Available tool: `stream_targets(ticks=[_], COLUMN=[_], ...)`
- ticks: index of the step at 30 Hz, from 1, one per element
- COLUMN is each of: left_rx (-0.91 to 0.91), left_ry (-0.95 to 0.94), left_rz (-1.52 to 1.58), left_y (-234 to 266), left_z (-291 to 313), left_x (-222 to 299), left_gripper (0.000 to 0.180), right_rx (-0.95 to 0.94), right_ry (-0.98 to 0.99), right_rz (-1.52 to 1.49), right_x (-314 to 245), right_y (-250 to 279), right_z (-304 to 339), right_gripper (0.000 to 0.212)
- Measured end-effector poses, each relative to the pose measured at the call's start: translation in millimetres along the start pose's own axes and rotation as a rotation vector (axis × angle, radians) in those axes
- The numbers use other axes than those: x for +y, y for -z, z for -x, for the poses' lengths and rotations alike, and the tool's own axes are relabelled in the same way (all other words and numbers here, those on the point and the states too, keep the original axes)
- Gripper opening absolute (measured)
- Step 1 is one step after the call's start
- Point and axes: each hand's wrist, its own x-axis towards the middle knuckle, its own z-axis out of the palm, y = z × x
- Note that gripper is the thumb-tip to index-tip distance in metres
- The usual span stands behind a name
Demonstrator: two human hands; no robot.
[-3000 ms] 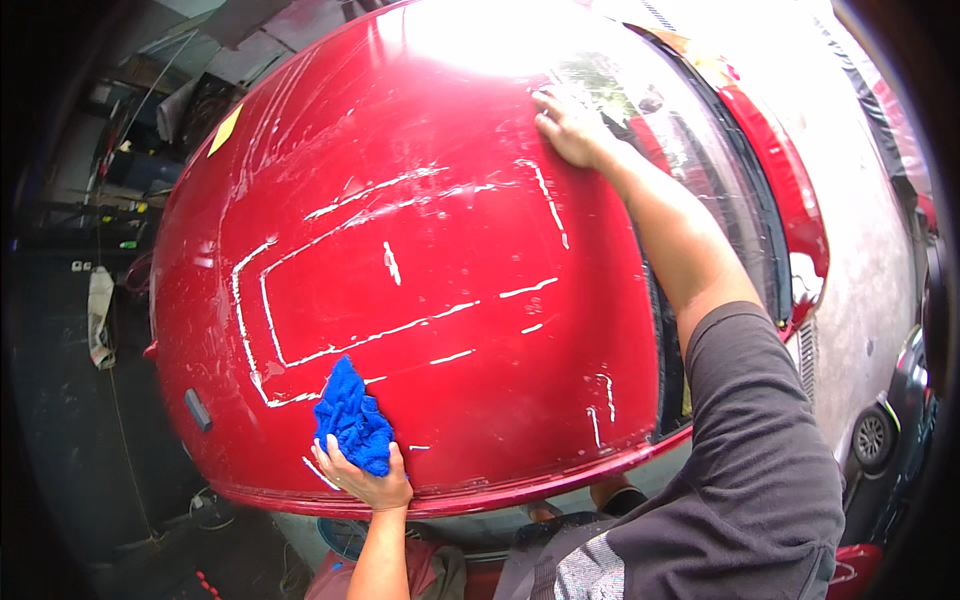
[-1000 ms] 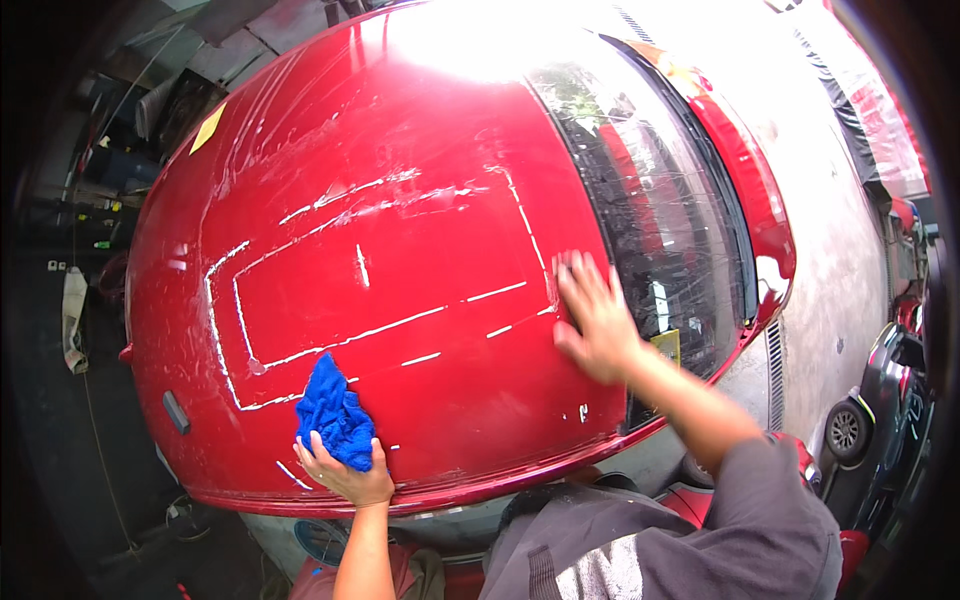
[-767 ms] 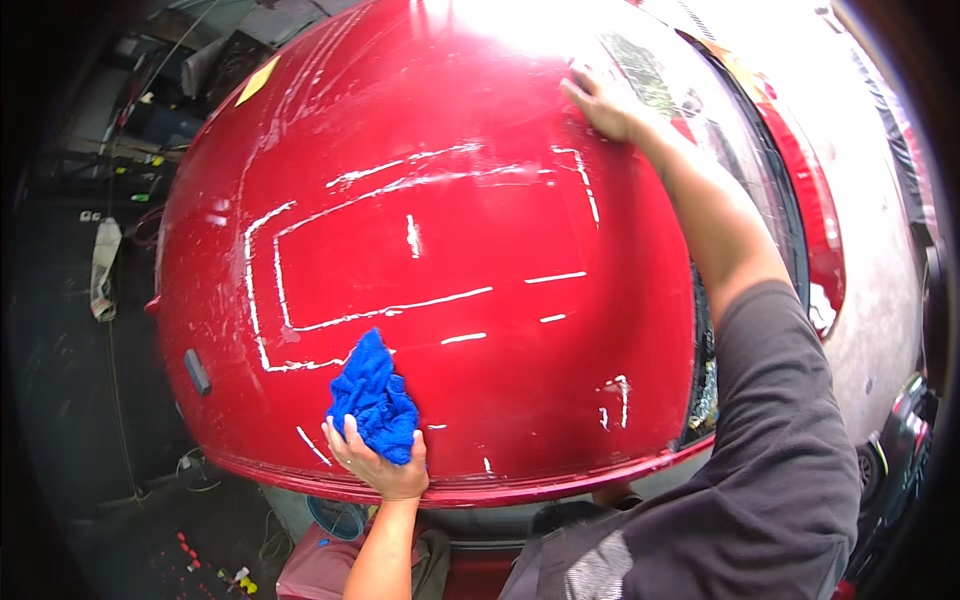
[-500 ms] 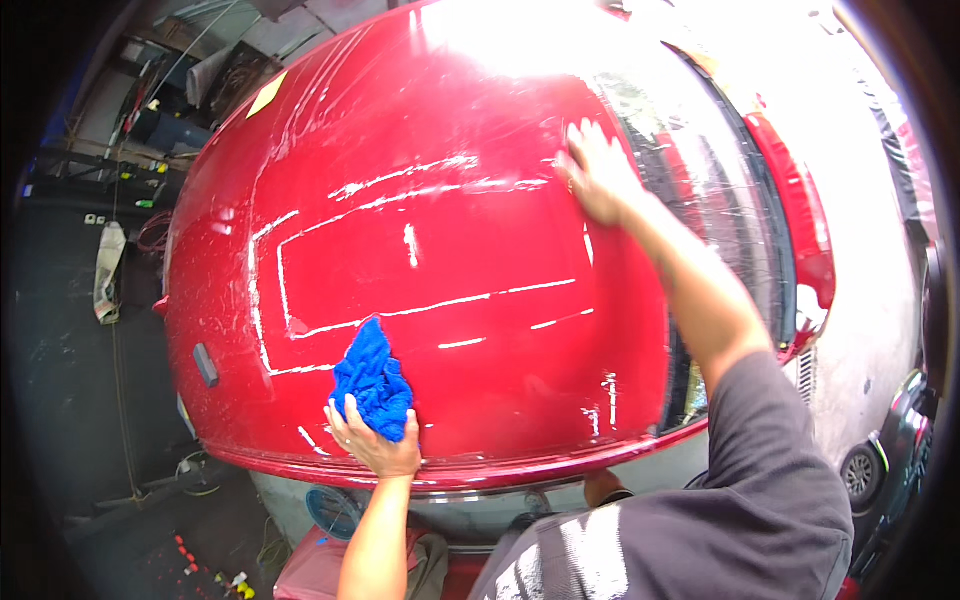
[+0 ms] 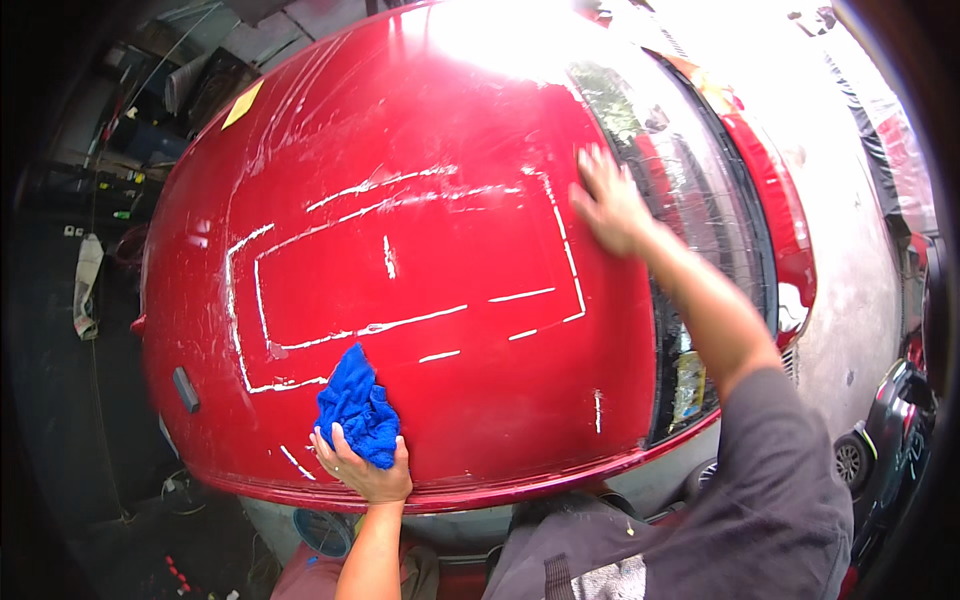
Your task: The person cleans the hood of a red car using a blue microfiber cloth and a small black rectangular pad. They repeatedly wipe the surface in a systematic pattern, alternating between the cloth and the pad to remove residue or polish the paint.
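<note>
A glossy red car roof (image 5: 480, 390) spreads in front of me, with bright broken lines of light reflected on it. My left hand (image 5: 365, 475) is wrapped round the lower part of a crumpled blue cloth (image 5: 355, 415), which lies on the panel close to its near edge. Farther off to the right, my right hand (image 5: 612, 205) is stretched out on the paint beside the dark-edged car window (image 5: 690, 180). Its fingers are spread, slightly blurred, and nothing shows in them.
A small grey block (image 5: 186, 390) lies on the panel at left, a yellow slip (image 5: 242, 104) at far left. Below the near edge stands a round blue container (image 5: 325, 530). A dark car (image 5: 895, 455) stands at right; shelving and clutter line the far left.
The view has shifted, so the car sits a little farther left. My right hand has slid slightly nearer to me along the window edge. My left hand still grips the cloth in about the same place.
</note>
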Motion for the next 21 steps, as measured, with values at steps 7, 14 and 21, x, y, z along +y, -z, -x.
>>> stream_targets(ticks=[7, 14, 21], left_rx=[-0.012, 0.027, 0.019], left_ry=[-0.048, 0.055, 0.056], left_rz=[0.066, -0.012, 0.003], left_y=[-9.8, -3.4, -10.3], left_z=[-9.1, -4.3, -7.4], left_x=[4.2, -4.6, 6.3], left_gripper=[0.106, 0.106, 0.107], right_rx=[0.163, -0.099, -0.154], right_ry=[-0.199, 0.048, 0.148], right_rz=[-0.202, -0.079, -0.075], right_x=[32.2, -75.8, -78.0], right_y=[14.1, 17.0, 14.4], right_z=[-151.2, 153.0, 275.4], right_gripper=[0.090, 0.093, 0.102])
